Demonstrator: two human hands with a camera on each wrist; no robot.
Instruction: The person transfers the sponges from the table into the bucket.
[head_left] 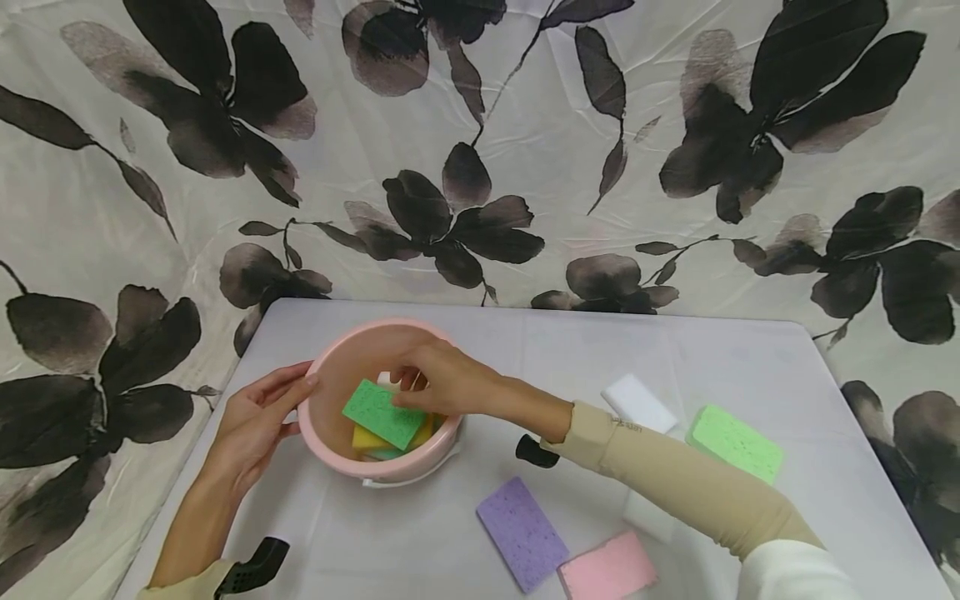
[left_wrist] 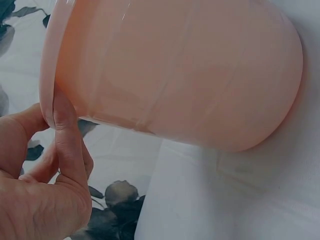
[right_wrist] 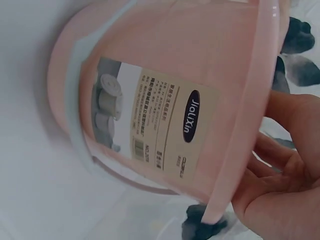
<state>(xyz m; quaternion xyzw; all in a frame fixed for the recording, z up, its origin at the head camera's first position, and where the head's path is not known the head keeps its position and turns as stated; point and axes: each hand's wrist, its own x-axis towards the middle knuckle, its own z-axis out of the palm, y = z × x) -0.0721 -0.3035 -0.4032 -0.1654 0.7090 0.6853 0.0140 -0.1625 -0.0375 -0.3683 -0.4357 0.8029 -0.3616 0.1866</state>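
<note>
Head view: on a white-covered table (head_left: 570,350), a pink bucket (head_left: 326,408) is held at its left rim by the left hand (head_left: 251,425), clamped there between thumb and fingers. Inside the bucket, the edge of a green sponge (head_left: 378,412) is pinched by the right hand (head_left: 446,379); a yellow sponge (head_left: 367,439) is partly covered beneath it. To the right of the bucket, 4 pieces are seen: a purple sponge (head_left: 522,533), a pink sponge (head_left: 609,571), a white block (head_left: 637,402) and a light green sponge (head_left: 735,442), the last 2 partly hidden by the sleeve (head_left: 675,492).

Left wrist view: the rim is gripped; the bucket's smooth wall is shown.

Right wrist view: a printed label (right_wrist: 155,120) and pale handle (right_wrist: 75,100) are shown on the bucket; the fingertips are hidden past the rim.
</note>
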